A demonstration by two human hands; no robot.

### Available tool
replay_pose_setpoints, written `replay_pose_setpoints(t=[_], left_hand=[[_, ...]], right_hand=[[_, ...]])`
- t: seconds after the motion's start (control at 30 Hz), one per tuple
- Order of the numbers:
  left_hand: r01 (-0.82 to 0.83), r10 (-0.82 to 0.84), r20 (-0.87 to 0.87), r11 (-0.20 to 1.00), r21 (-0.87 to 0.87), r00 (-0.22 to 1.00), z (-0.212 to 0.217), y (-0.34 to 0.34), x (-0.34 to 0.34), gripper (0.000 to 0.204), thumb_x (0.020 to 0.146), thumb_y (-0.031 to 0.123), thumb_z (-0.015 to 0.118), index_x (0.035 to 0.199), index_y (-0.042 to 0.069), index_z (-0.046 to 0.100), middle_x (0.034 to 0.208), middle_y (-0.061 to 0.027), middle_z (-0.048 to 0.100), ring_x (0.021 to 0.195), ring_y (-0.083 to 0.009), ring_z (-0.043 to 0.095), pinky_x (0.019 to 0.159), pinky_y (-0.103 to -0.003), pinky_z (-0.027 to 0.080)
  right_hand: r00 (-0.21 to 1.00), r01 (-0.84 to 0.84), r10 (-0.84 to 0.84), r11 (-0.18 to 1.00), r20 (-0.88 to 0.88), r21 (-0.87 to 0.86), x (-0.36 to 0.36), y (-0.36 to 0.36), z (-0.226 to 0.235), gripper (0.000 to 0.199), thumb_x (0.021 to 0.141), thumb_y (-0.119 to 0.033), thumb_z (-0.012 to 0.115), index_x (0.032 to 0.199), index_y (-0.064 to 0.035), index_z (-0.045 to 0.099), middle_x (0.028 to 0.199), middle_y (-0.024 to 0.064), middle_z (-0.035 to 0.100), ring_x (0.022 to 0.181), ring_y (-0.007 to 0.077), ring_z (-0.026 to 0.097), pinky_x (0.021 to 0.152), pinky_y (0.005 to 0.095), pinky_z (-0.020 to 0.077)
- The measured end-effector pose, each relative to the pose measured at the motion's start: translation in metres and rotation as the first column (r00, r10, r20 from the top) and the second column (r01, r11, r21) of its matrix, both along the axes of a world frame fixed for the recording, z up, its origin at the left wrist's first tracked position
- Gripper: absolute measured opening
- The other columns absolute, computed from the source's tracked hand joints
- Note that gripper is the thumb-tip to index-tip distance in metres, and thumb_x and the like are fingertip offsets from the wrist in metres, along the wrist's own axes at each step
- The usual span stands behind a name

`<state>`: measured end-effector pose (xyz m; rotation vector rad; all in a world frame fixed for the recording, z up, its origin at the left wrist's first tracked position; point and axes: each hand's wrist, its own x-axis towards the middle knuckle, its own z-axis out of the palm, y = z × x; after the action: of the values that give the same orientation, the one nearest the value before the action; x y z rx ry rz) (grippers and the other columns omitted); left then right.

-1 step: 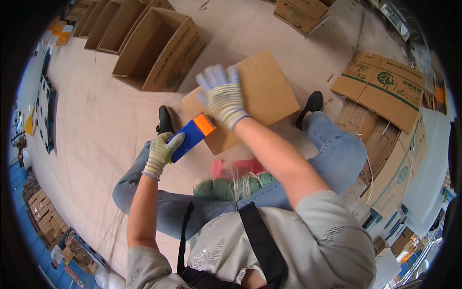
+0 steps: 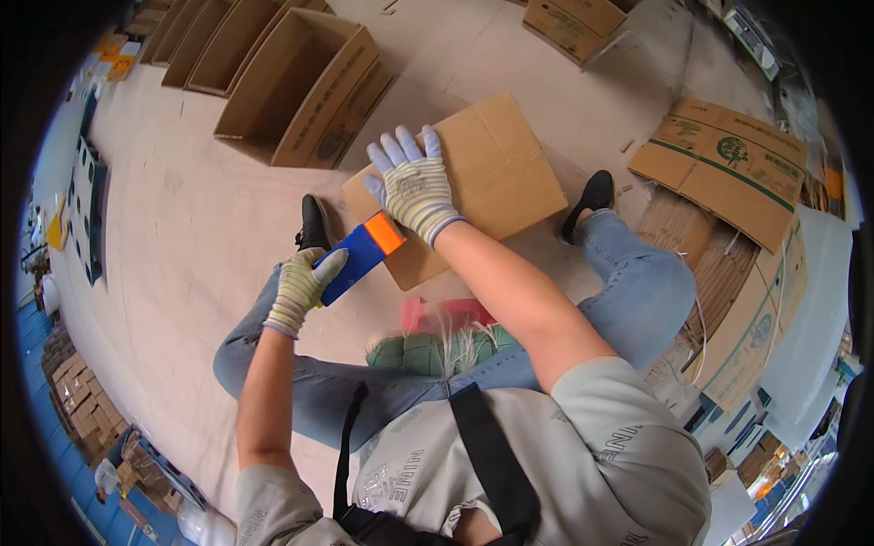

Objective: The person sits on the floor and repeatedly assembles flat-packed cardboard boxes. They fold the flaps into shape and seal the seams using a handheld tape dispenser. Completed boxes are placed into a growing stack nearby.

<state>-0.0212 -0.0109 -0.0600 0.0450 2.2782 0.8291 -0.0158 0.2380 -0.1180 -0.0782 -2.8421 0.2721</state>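
I sit on the floor with a closed brown cardboard box (image 2: 496,168) between my feet. My right hand (image 2: 414,187), in a striped work glove, lies flat on the box's near left corner with its fingers spread. My left hand (image 2: 300,287), gloved the same way, grips a blue tool with an orange end (image 2: 360,253). The orange end touches the box's near edge, just below my right hand.
A row of open empty cartons (image 2: 300,86) stands at the upper left. Flattened cartons (image 2: 719,164) and a stack of flat cardboard (image 2: 678,246) lie to my right. A green bundle with white strings (image 2: 423,353) and a red item (image 2: 446,314) rest by my lap.
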Motion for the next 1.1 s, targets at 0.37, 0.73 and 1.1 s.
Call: replay_pose_setpoints(t=[0.37, 0.73, 1.1], left_hand=[[0.294, -0.274, 0.127, 0.750, -0.592, 0.953, 0.023, -0.041, -0.012, 0.063, 0.076, 0.060, 0.052, 0.080, -0.001, 0.068, 0.078, -0.0218, 0.066, 0.076, -0.0332, 0.066, 0.070, -0.043, 0.049], [0.603, -0.500, 0.342, 0.607, -0.517, 0.796, -0.133, 0.062, -0.057, 0.045, 0.086, 0.043, 0.048, 0.114, 0.012, 0.063, 0.119, -0.0140, 0.060, 0.111, -0.0282, 0.057, 0.089, -0.038, 0.046], [0.457, -0.572, -0.085, 0.728, -0.512, 0.816, 0.002, 0.093, -0.076, 0.063, 0.075, 0.067, 0.049, 0.091, 0.010, 0.069, 0.086, -0.0150, 0.067, 0.084, -0.0313, 0.064, 0.075, -0.041, 0.049]], right_hand=[[0.995, 0.098, -0.098, 0.995, -0.024, -0.027, -0.007, 0.006, -0.015, 0.046, 0.088, -0.042, 0.046, 0.119, -0.0112, 0.058, 0.129, 0.0085, 0.051, 0.126, 0.0278, 0.038, 0.108, 0.0533, 0.0156], [0.952, 0.267, -0.291, 0.943, -0.098, -0.199, 0.015, 0.022, 0.017, 0.058, 0.080, -0.039, 0.061, 0.130, -0.0122, 0.047, 0.136, 0.0194, 0.038, 0.125, 0.0363, 0.036, 0.106, 0.0543, 0.0211], [0.657, 0.236, -0.708, -0.134, 0.260, -0.962, 0.101, 0.077, -0.003, 0.073, 0.083, -0.027, 0.068, 0.138, 0.0018, 0.029, 0.130, 0.0153, 0.047, 0.114, 0.0255, 0.049, 0.099, 0.0366, 0.0379]])
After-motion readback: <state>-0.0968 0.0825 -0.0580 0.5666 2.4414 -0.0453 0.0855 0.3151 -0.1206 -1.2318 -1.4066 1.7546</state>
